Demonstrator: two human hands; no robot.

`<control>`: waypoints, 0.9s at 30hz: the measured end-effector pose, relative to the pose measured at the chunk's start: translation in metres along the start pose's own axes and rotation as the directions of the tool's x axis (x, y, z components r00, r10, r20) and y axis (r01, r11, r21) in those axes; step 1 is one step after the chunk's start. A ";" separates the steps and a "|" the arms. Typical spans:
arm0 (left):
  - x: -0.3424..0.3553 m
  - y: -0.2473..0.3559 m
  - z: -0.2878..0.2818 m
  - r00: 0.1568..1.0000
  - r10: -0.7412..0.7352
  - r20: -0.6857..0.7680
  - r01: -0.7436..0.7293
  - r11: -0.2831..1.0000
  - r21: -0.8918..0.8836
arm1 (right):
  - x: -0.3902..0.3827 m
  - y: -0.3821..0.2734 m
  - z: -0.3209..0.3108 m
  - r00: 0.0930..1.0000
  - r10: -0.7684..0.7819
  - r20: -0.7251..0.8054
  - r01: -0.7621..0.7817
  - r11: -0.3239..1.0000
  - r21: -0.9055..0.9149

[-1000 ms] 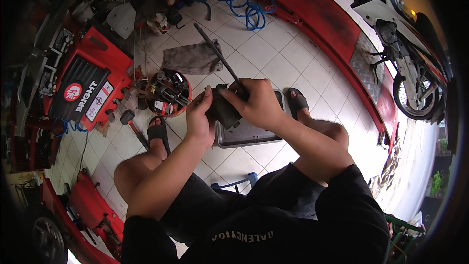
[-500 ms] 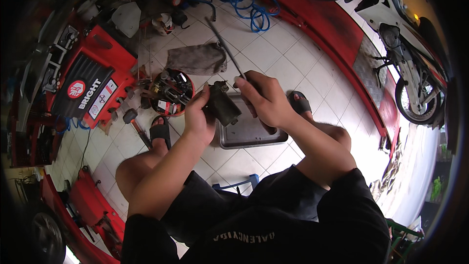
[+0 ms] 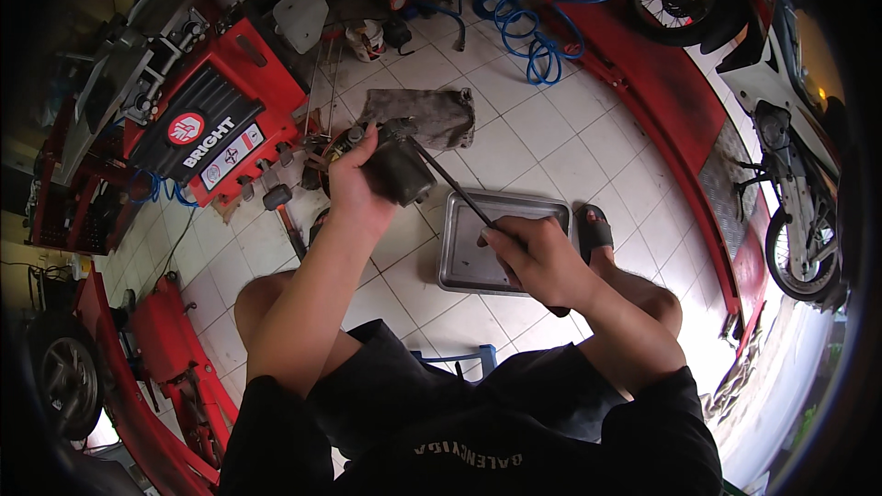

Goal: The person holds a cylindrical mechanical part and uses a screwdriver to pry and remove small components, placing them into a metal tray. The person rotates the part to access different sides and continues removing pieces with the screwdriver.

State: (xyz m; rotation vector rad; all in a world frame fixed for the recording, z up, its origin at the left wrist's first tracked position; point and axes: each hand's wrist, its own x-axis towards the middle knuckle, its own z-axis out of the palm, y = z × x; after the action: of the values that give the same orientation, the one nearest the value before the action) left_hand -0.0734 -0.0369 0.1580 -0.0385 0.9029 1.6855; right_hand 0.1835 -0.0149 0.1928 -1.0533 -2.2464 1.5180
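My left hand [image 3: 352, 186] grips a dark, greasy cylindrical metal part [image 3: 401, 171], its thumb pointing up along the near-left side. My right hand [image 3: 542, 259] is closed around a long thin-shafted screwdriver [image 3: 459, 190]; its dark handle is mostly hidden in the palm. The shaft slants up and left, its tip at the top of the metal part; whether it touches there I cannot tell. Below my right hand, on the tiled floor, lies a shallow metal tray [image 3: 462, 266] with a few small dark bits in it.
A grey rag [image 3: 441, 118] lies beyond the part. A tool container is mostly hidden behind my left hand. A mallet [image 3: 278, 199] and a red machine [image 3: 241, 83] are at left. A blue hose [image 3: 528, 28], red lift platform [image 3: 643, 83] and motorcycle [image 3: 776, 142] are far and right.
The screwdriver has swung from pointing up and away to having its tip at the metal part. My right hand has moved lower and nearer. The whole view has shifted.
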 end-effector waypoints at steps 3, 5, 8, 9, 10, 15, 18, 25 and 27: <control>0.001 -0.001 -0.003 1.000 0.003 0.020 -0.003 1.000 0.004 | -0.001 0.003 0.003 1.000 -0.023 -0.008 0.023 0.999 -0.028; 0.000 -0.003 -0.004 0.999 -0.011 0.035 0.011 1.000 -0.003 | -0.001 0.003 0.004 0.999 -0.042 -0.016 0.042 0.998 -0.036; 0.001 -0.005 -0.004 0.999 -0.033 0.039 0.034 0.999 -0.028 | -0.001 0.003 0.004 0.996 -0.084 -0.038 0.082 0.995 -0.060; 0.001 -0.005 -0.005 0.998 -0.036 0.043 0.038 0.999 -0.031 | -0.001 0.003 0.003 0.995 -0.087 -0.044 0.084 0.994 -0.063; 0.001 -0.004 -0.003 0.998 -0.038 0.047 0.040 0.999 -0.034 | -0.001 0.002 0.003 0.995 -0.090 -0.050 0.087 0.994 -0.066; -0.001 -0.004 0.000 1.000 -0.006 0.017 0.007 0.999 -0.034 | -0.001 0.001 0.003 0.998 -0.046 -0.034 0.043 0.997 -0.062; -0.001 -0.005 -0.001 0.999 -0.012 0.043 0.014 0.999 -0.045 | -0.002 -0.001 0.003 0.999 -0.043 -0.029 0.041 0.997 -0.071; -0.003 -0.002 0.002 1.000 -0.025 0.007 0.025 0.998 -0.054 | 0.000 -0.002 0.005 0.999 -0.024 -0.023 0.022 0.996 -0.082; -0.006 -0.004 0.009 1.000 -0.010 -0.027 0.008 0.997 -0.076 | -0.001 -0.003 0.003 0.999 -0.034 -0.028 0.031 0.995 -0.091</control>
State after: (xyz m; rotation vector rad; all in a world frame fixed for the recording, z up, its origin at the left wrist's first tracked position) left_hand -0.0641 -0.0362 0.1651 -0.1169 0.8574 1.7140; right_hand 0.1813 -0.0179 0.1939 -1.0516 -2.3197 1.3908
